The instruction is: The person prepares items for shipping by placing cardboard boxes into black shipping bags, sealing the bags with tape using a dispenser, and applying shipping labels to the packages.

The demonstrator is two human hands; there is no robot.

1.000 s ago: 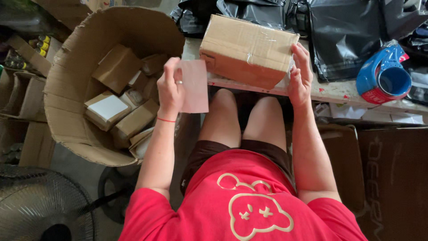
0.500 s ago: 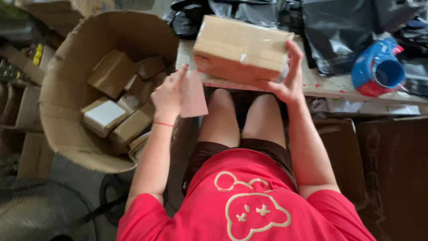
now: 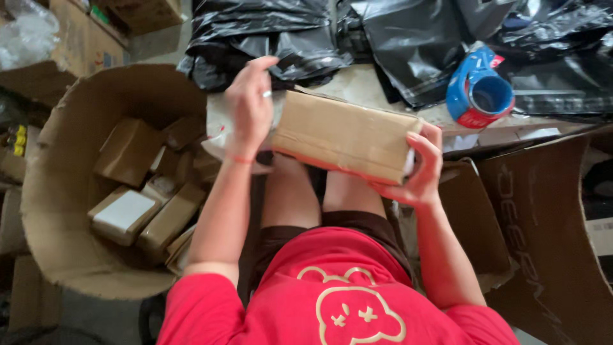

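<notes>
Head view
Right hand (image 3: pixel 418 171): clamped on the right end of a brown cardboard parcel (image 3: pixel 345 135), thumb on the top face, fingers wrapped under and around the end; grasping firmly.
Left hand (image 3: pixel 250 105): raised at the parcel's left end, fingers loosely curved and partly spread, thumb stretched upward; palm side against or just beside the left edge, contact hard to confirm; not clenched. Pink band at the wrist, ring on one finger.
Parcel: closed, taped, tilted slightly down to the right, held over the knees at the table's near edge, partly above the tabletop.
Pale sheet (image 3: pixel 220 137): half hidden behind the left forearm, beside the parcel's left end; held or merely lying there, cannot tell.
Surface: pale worktable (image 3: pixel 357 86), worn, mostly covered along the far side by crumpled black plastic bags (image 3: pixel 408 38).
Tape dispenser (image 3: pixel 477 94): blue with red trim, on the table, right of the parcel, apart from it.
Bin (image 3: pixel 64 191): large round-walled cardboard container on the floor to the left, holding several small brown boxes, one with a white label (image 3: pixel 124 214) facing up.
Right side: flattened brown cardboard sheets (image 3: pixel 543 217) leaning beside the seat.
Far left: more cartons and clear plastic wrap (image 3: pixel 29 32).
Body: seated, red shirt, dark shorts, bare knees under the parcel.
</notes>
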